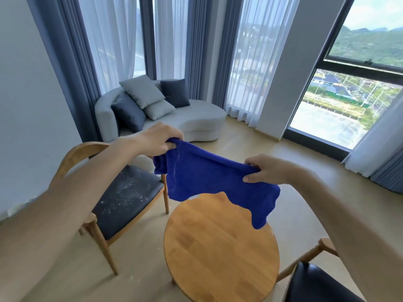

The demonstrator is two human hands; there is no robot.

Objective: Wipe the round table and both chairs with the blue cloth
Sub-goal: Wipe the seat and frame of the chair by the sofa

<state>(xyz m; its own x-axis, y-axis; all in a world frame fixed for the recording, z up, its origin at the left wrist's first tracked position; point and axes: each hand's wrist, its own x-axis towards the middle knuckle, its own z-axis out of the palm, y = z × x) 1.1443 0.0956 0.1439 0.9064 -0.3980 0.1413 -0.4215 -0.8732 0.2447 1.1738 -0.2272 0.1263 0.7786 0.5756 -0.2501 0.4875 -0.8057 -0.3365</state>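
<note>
The blue cloth (209, 179) hangs stretched in the air between both hands, above the far edge of the round wooden table (220, 247). My left hand (161, 138) grips its upper left corner. My right hand (268, 168) pinches its right edge. A wooden chair with a dark seat (124, 199) stands left of the table; white specks of dust cover its cushion. A second dark-seated chair (314, 284) shows partly at the bottom right, beside the table.
A grey curved sofa (196, 118) with several cushions stands beyond the table, against blue and sheer curtains (122, 40). A large window (349, 101) fills the right wall. Light wooden floor (283, 153) lies open between the table and the window.
</note>
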